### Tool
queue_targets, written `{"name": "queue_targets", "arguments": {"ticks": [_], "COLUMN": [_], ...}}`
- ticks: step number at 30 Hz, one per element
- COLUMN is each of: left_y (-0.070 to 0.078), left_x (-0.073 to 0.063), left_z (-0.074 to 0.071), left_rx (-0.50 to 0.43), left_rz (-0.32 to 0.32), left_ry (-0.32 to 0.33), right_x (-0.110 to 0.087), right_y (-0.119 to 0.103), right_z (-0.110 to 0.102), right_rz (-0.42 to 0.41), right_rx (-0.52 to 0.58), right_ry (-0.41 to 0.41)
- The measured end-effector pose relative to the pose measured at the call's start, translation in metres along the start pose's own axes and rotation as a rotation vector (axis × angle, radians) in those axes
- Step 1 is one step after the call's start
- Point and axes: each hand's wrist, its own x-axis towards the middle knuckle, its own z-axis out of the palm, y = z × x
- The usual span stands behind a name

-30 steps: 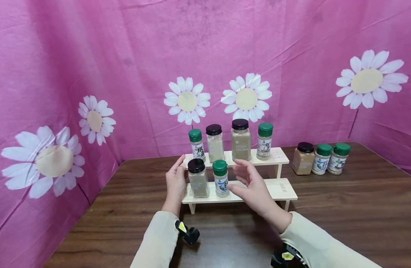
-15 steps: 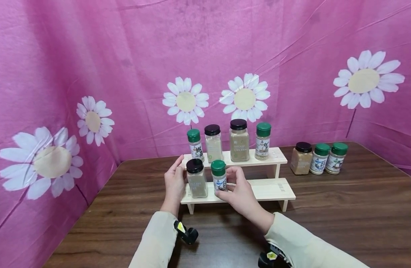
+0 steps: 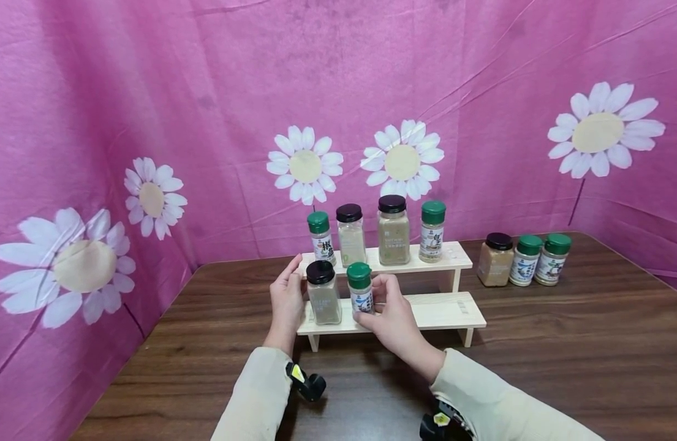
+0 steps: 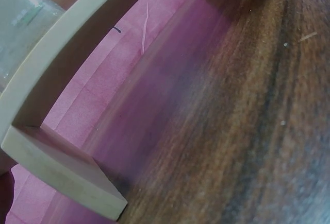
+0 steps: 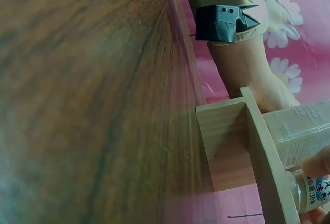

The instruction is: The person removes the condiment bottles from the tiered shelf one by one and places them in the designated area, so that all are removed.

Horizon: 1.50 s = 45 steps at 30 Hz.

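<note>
My right hand [image 3: 394,320] grips a small spice jar [image 3: 362,300] with a green lid on the lower step of a light wooden two-step rack [image 3: 448,311]; thumb in front, fingers round the right side. The right wrist view shows this jar [image 5: 315,190] upright on the shelf. Beside it, to the left, stands a square black-lidded spice jar [image 3: 325,300]. My left hand [image 3: 286,306] rests at the rack's left end, index finger extended towards the upper step; its other fingers are partly hidden. In the left wrist view the rack's leg [image 4: 67,175] shows.
The upper step bears several spice jars, among them a tall black-lidded jar [image 3: 394,239] and a green-lidded jar [image 3: 432,236]. Right of the rack, a brown-filled jar [image 3: 495,266] and two green-lidded jars stand on the wooden table [image 3: 586,343]. A pink flowered cloth [image 3: 338,73] hangs behind.
My right hand has moved left and closed round the green-lidded spice jar on the lower step. The left hand stays at the rack's left end.
</note>
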Motion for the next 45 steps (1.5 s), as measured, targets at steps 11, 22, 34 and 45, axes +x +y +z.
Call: {"name": "queue_targets", "arguments": {"ticks": [11, 22, 34, 45], "left_y": [0.001, 0.002, -0.001, -0.001], "left_x": [0.001, 0.000, 0.000, 0.000], "left_z": [-0.001, 0.000, -0.001, -0.001], "left_rx": [-0.011, 0.003, -0.007, -0.005], "left_rz": [-0.014, -0.003, 0.004, 0.013], "left_ry": [-0.009, 0.003, -0.001, -0.003], "right_x": [-0.002, -0.005, -0.012, -0.015], "right_y": [-0.003, -0.002, 0.000, 0.003], "right_z": [-0.001, -0.008, -0.025, -0.043], "right_rz": [-0.009, -0.030, -0.131, -0.259], "right_rx": [0.020, 0.032, 0.034, 0.000], "right_ry": [0.015, 0.079, 0.222, 0.331]}}
